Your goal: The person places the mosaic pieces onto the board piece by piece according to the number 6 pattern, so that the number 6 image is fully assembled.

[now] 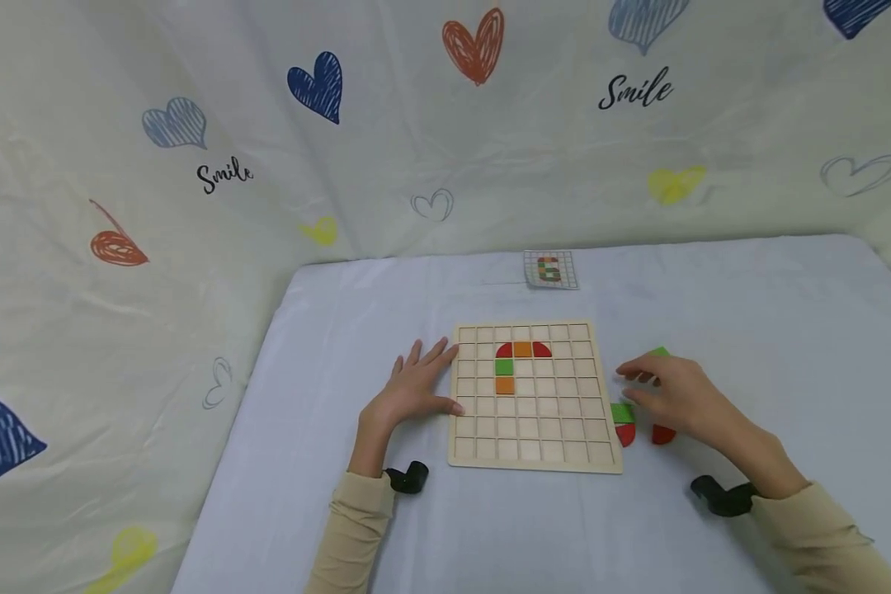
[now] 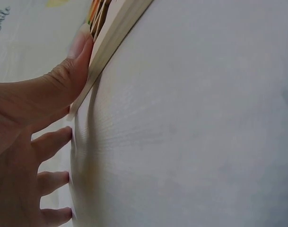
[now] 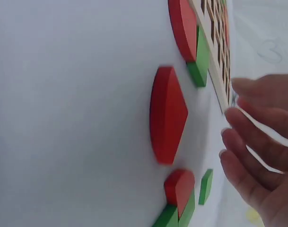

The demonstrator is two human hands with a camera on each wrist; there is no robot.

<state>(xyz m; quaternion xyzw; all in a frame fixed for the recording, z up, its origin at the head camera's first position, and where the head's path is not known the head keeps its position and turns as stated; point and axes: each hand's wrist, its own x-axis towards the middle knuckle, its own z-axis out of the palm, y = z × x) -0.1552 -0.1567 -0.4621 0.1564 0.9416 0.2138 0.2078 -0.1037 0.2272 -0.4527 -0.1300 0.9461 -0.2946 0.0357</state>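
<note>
A wooden grid board (image 1: 564, 429) lies flat on the white cloth. Toward its upper middle sit red quarter-round blocks (image 1: 541, 351), orange square blocks (image 1: 504, 385) and a green square block (image 1: 504, 367). My left hand (image 1: 408, 388) spreads its fingers along the board's left edge, with thumb and index touching it. To the board's right, my right hand (image 1: 679, 396) hovers above loose blocks, fingers slightly bent and holding nothing. Below those fingers in the right wrist view are a loose red quarter-round block (image 3: 168, 113) and a green block (image 3: 199, 61) against the board.
Behind the board lies a small printed card (image 1: 551, 270) with a coloured grid pattern. More red (image 3: 179, 189) and green blocks (image 3: 206, 187) lie on the cloth by the right hand. A heart-printed curtain (image 1: 386, 148) hangs behind the table.
</note>
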